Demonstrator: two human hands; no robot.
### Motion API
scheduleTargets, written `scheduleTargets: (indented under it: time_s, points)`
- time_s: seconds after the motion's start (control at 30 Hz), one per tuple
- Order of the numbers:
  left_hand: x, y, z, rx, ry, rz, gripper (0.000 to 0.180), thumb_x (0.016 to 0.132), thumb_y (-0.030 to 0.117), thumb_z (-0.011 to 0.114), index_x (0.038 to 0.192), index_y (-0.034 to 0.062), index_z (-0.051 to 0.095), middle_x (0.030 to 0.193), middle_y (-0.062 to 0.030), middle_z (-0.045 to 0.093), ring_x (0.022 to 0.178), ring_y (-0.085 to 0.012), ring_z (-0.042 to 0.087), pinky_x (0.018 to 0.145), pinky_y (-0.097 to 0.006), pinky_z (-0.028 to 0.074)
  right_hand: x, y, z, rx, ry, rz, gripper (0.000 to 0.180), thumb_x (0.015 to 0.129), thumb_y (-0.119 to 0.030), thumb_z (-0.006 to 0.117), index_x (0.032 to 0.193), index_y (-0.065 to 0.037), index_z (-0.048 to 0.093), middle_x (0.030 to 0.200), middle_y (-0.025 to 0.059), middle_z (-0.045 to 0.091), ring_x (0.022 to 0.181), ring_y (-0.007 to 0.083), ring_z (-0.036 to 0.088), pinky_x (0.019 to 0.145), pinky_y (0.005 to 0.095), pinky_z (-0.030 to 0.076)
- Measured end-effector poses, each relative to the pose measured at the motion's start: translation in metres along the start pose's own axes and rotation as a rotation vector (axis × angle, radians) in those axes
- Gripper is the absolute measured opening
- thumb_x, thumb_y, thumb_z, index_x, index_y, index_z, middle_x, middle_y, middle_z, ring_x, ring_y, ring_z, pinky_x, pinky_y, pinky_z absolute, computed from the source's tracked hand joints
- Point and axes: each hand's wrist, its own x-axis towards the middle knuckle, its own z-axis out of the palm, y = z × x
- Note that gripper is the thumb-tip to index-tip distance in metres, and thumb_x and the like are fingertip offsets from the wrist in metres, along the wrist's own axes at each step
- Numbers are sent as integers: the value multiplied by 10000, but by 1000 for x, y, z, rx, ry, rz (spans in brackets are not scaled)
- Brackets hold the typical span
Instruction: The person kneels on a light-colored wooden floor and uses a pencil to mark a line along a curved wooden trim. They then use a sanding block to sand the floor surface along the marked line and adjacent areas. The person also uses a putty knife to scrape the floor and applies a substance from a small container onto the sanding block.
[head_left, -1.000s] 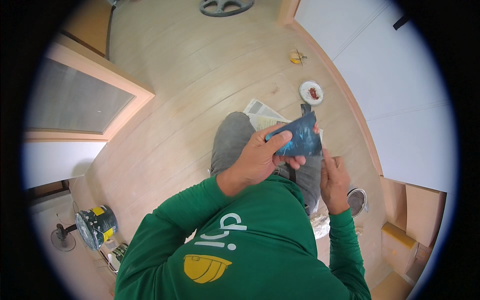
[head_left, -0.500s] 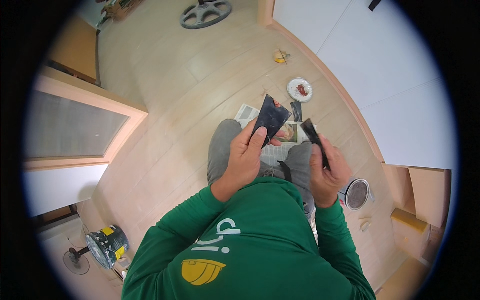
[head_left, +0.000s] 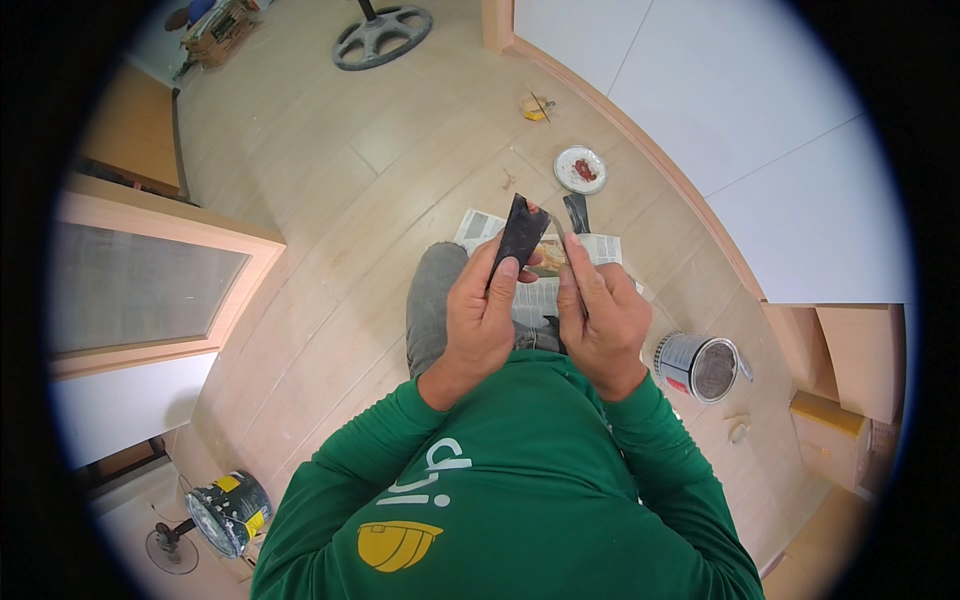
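Note:
My left hand (head_left: 480, 320) is closed on a flat black spreader (head_left: 518, 240), thumb across its face, with a little reddish paste near its upper corner. Close beside it, my right hand (head_left: 606, 325) grips a second thin spreader (head_left: 566, 250), seen nearly edge-on, its upper end by the left one's edge. Whether the two touch I cannot tell. Both are held above a newspaper sheet (head_left: 540, 297) on the floor in front of me. A third black piece (head_left: 576, 213) lies at the sheet's far edge. Beyond it sits a round white lid (head_left: 567, 180) bearing reddish paste.
An open can (head_left: 680, 358) of grey material stands to my right, near a roll of tape (head_left: 738, 432). Farther off lies a yellow item with a stick (head_left: 537, 106). White cabinet panels (head_left: 720, 110) line the right; a dark bucket (head_left: 228, 512) is lower left.
My right hand has moved left, bringing its spreader up beside the left one and turning it edge-on. The left spreader has turned slightly, and the whole view has shifted a little.

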Motion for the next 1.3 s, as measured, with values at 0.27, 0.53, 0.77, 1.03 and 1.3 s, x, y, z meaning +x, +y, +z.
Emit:
scheduleTargets:
  time_s: [0.27, 0.53, 0.77, 1.03, 1.3]
  points:
    - [-2, 1, 0, 43, 15, 34, 388, 1110, 102, 491, 1467, -40, 549, 1257, -110, 657, 1064, -158, 647, 883, -304, 546, 3, -6, -1, 20, -98, 30, 429, 864, -10, 771, 1290, -24, 726, 794, 101, 634, 642, 249, 620, 582, 367, 510]
    - [2, 7, -9, 101, 61, 26, 400, 1095, 109, 520, 1474, -14, 550, 1189, -131, 663, 970, -163, 654, 845, -291, 532, 14, -7, 16, 14, -163, -19, 368, 899, 16, 735, 1265, -19, 742, 724, 94, 582, 576, 211, 563, 536, 358, 461]
    - [12, -8, -41, 41, 140, 35, 393, 1090, 89, 506, 1463, -20, 558, 1238, -125, 656, 987, -160, 638, 818, -291, 534, 37, -24, 48, 21, -280, 28, 370, 924, 28, 710, 1289, -26, 739, 692, 75, 541, 580, 176, 524, 531, 343, 439]
    - [25, -25, -86, -13, 304, -25, 381, 1085, 83, 513, 1439, -49, 566, 1178, -139, 672, 935, -164, 648, 788, -291, 534, 61, -37, 103, 41, -495, -6, 396, 917, 43, 713, 1310, -13, 725, 731, 90, 583, 597, 181, 543, 542, 327, 448]
    - [42, -34, -132, -122, 429, -115, 371, 1093, 94, 498, 1427, -47, 579, 1175, -129, 681, 939, -150, 659, 784, -285, 533, 87, -52, 154, -39, -619, 7, 407, 896, 56, 724, 1294, -24, 738, 746, 95, 588, 595, 179, 557, 550, 315, 462]
